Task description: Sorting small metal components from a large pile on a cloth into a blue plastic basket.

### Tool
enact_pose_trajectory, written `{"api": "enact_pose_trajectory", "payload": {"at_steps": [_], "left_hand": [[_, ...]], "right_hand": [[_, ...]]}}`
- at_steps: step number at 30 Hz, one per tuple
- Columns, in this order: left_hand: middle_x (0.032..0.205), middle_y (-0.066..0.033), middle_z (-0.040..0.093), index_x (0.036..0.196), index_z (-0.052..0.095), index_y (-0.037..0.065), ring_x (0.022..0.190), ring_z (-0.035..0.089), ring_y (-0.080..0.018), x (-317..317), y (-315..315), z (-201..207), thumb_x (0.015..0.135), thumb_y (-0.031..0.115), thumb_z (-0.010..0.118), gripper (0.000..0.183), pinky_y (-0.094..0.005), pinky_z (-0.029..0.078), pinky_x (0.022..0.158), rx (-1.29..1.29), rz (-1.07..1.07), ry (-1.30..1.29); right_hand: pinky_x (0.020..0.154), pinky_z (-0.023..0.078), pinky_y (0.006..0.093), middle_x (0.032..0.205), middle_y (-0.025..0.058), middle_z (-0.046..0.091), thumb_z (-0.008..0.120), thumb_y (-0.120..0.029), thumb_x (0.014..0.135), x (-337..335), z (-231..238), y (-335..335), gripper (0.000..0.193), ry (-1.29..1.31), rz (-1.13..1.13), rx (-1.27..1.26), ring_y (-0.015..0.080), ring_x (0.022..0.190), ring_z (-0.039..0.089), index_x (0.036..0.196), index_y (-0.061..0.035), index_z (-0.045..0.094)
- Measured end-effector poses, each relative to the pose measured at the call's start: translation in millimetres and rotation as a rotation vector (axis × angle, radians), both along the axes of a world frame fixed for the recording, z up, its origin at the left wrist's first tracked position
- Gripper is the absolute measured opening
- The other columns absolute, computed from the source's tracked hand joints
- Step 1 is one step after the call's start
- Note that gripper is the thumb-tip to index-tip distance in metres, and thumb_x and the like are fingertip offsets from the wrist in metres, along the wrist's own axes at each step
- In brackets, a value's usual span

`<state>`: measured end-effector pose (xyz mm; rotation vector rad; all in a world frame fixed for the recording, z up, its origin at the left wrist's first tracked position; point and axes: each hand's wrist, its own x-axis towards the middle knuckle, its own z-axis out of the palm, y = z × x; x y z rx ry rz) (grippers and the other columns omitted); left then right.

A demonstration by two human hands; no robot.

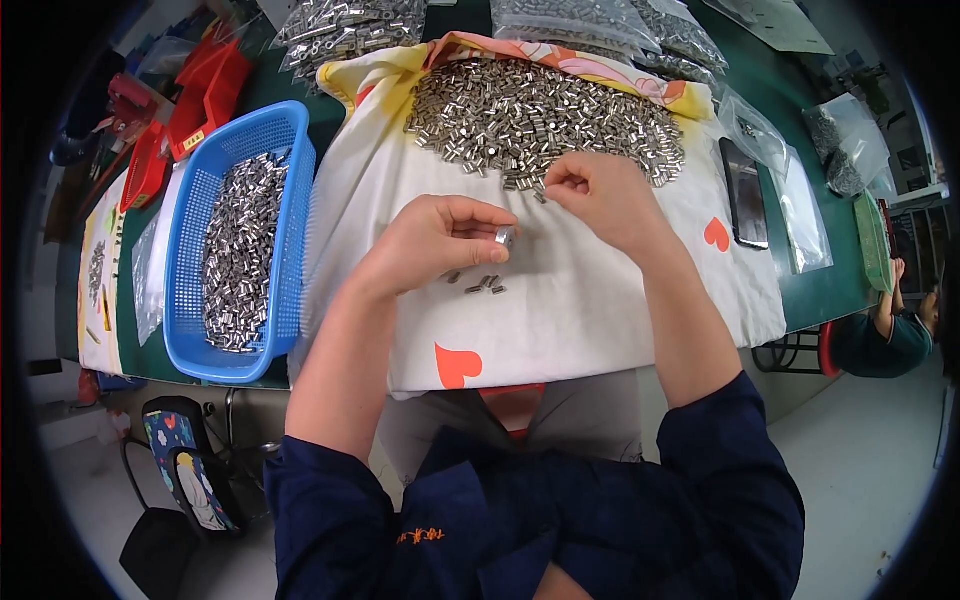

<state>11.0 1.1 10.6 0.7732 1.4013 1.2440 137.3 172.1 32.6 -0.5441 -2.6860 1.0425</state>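
Observation:
My left hand (440, 236) is closed, with thumb and fingertips pinching a short silver metal cylinder (505, 238) above the white cloth (560, 330). It looks wider than the loose pieces nearby. Several small metal sleeves (486, 285) lie on the cloth just below that hand. My right hand (605, 195) has its fingers curled in a pinch at the near edge of a large pile of small metal sleeves (540, 115). Whatever its fingertips hold, if anything, is hidden. A single sleeve (540, 197) lies beside those fingertips.
Left of the cloth stands a blue plastic basket (297, 180) holding many metal sleeves. Red bins (205, 95) sit farther left. Bags of metal parts (350, 30) line the back. A black phone (743, 195) and clear plastic bags lie at right. Another person (880, 340) sits at far right.

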Motion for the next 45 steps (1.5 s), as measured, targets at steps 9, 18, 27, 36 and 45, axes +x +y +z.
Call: {"api": "enact_pose_trajectory", "payload": {"at_steps": [9, 18, 27, 36, 45], "left_hand": [[0.092, -0.0041, 0.062, 0.103, 0.057, -0.002, 0.080, 0.057, -0.0073, 0.6, 3.0, 3.0, 0.071, -0.002, 0.065, 0.032, -0.0194, 0.046, 0.071, 0.020, 0.032, 0.048], [0.095, -0.0062, 0.061, 0.104, 0.056, -0.002, 0.083, 0.058, -0.0096, -0.5, 3.9, -0.4, 0.073, -0.001, 0.064, 0.032, -0.0215, 0.047, 0.075, 0.061, 0.088, 0.013], [0.090, -0.0069, 0.062, 0.106, 0.055, -0.003, 0.080, 0.059, -0.0102, -2.7, 4.9, -1.5, 0.075, 0.002, 0.063, 0.033, -0.0209, 0.046, 0.073, 0.106, 0.176, -0.022], [0.088, -0.0080, 0.063, 0.105, 0.056, -0.004, 0.080, 0.059, -0.0105, -0.2, 6.6, -3.6, 0.074, 0.002, 0.064, 0.033, -0.0208, 0.046, 0.072, 0.108, 0.189, 0.003], [0.088, -0.0074, 0.063, 0.103, 0.057, -0.004, 0.079, 0.059, -0.0097, -0.4, 6.4, -5.5, 0.074, 0.002, 0.065, 0.031, -0.0205, 0.046, 0.071, 0.101, 0.203, 0.046]], "right_hand": [[0.067, 0.045, 0.0381, 0.073, 0.0109, 0.060, 0.055, -0.010, 0.072, -2.1, -18.9, -11.3, 0.008, 0.020, 0.028, 0.335, 0.0277, 0.073, 0.057, 0.072, -0.0046, 0.061], [0.069, 0.045, 0.0383, 0.073, 0.0114, 0.059, 0.057, -0.009, 0.070, 0.6, -17.5, -11.2, 0.005, -0.053, -0.005, 0.409, 0.0283, 0.074, 0.057, 0.072, -0.0045, 0.060], [0.062, 0.045, 0.0241, 0.073, 0.0059, 0.061, 0.059, -0.006, 0.070, -0.6, 1.9, -23.3, 0.009, 0.121, 0.095, -0.297, 0.0123, 0.066, 0.058, 0.077, -0.0016, 0.059], [0.060, 0.045, 0.0321, 0.069, 0.0074, 0.058, 0.058, -0.004, 0.067, -2.0, -8.5, -33.5, 0.005, 0.298, 0.138, 0.052, 0.0220, 0.065, 0.057, 0.071, -0.0031, 0.056], [0.060, 0.045, 0.0307, 0.068, 0.0067, 0.059, 0.060, -0.006, 0.068, -2.2, -6.6, -31.1, 0.005, 0.305, 0.126, -0.001, 0.0201, 0.063, 0.056, 0.071, -0.0035, 0.057]]}}
